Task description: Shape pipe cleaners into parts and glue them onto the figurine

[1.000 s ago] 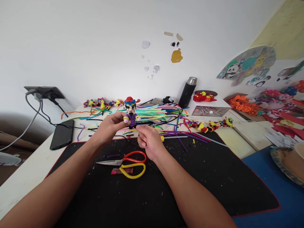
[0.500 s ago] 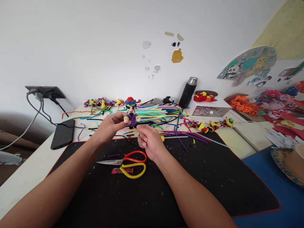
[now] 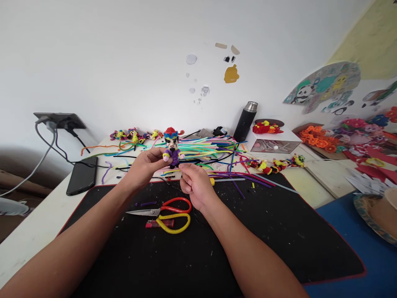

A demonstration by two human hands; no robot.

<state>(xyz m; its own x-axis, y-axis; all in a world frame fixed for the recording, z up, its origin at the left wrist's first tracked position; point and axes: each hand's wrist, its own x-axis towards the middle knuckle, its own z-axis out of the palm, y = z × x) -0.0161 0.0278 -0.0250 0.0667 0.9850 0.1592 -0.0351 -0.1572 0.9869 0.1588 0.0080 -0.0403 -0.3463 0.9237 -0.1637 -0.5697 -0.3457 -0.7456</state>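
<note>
You hold the figurine (image 3: 172, 154) upright between the thumb and fingers of your left hand (image 3: 143, 167), just to that hand's right, its front turned toward you. It has a fuzzy red hat with a wavy blue band, and a red curl sticks out at the hat's right side. The face is pale with bold black markings and a dark beard; the body is purple, with yellow cuffs, pale pink hands and a black lower end. Your right hand (image 3: 195, 182) has its fingers curled in and its fingertips at the figurine's base, but you cannot tell whether they grip it. Bundled fuzzy stems (image 3: 207, 145) lie beyond both hands. Nearer you than the hands, scissors (image 3: 157, 211) lie on the black mat (image 3: 263, 236), one yellow handle over a red lighter (image 3: 151, 224).
</note>
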